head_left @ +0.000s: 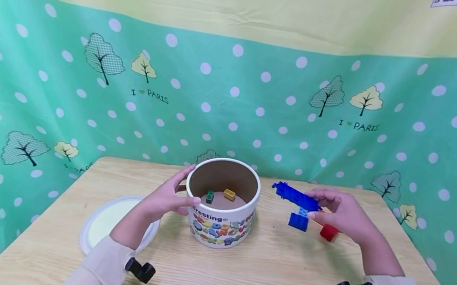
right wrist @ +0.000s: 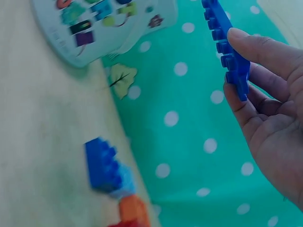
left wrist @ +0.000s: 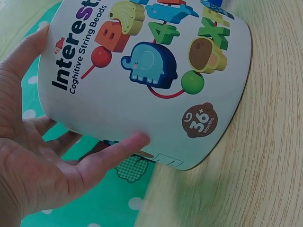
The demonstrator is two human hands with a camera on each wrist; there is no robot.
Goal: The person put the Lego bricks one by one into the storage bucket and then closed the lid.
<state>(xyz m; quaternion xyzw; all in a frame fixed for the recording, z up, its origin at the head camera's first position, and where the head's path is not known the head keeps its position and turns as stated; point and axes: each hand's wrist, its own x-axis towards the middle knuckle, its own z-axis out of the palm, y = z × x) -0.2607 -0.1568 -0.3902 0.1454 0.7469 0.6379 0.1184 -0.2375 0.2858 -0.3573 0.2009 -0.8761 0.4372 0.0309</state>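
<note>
A white bucket (head_left: 218,226) printed with colourful letters and beads stands upright on the table. My left hand (head_left: 165,197) is spread against its left side, thumb along the rim and fingers fairly straight; some fingers are partly hidden behind it. Inside lie a green block (head_left: 209,197) and a yellow block (head_left: 229,195). My right hand (head_left: 343,213) pinches one end of a long blue studded building-block base (right wrist: 227,52), raised above the table. Beneath it are a dark blue block (head_left: 298,222), a light blue block (right wrist: 124,182), an orange block (right wrist: 133,208) and a red block (head_left: 329,232).
A round white lid (head_left: 94,228) lies flat left of the bucket, partly under my left forearm. Behind the wooden table (head_left: 252,282) hangs a green dotted curtain (head_left: 232,114), close to its back edge. The loose blocks sit toward the back right.
</note>
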